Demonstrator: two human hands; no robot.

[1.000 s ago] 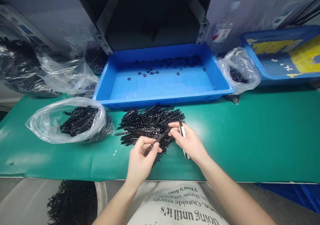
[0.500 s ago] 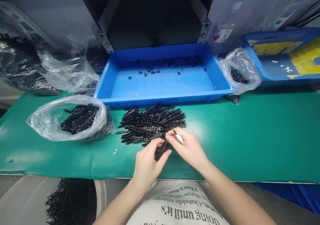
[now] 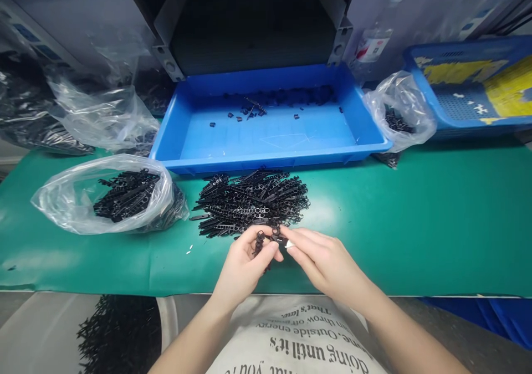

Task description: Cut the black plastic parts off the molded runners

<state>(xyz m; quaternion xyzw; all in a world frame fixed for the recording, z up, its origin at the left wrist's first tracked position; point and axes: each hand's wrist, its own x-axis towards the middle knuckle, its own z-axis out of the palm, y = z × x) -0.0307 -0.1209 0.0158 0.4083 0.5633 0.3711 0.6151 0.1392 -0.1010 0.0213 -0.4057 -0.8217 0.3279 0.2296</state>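
My left hand is closed around some black plastic strips, whose ridged ends stick up between thumb and fingers. My right hand pinches a small white-and-black tool, mostly covered by the fingers. Both hands meet at a small black part between the fingertips; its exact shape is hidden. Just beyond them lies a pile of black plastic strips with rows of rings. Behind the pile stands a blue tray with small black pieces and a thin black strip in it.
Left of the pile sits an open clear bag of black strips. Another clear bag and a blue basket are at the right, near a bottle. A dark metal frame overhangs the tray. Below left is a white tub.
My hands have come closer together, and the right fingers now cover more of the tool. A thin black strip has appeared in the blue tray. The view has shifted slightly.
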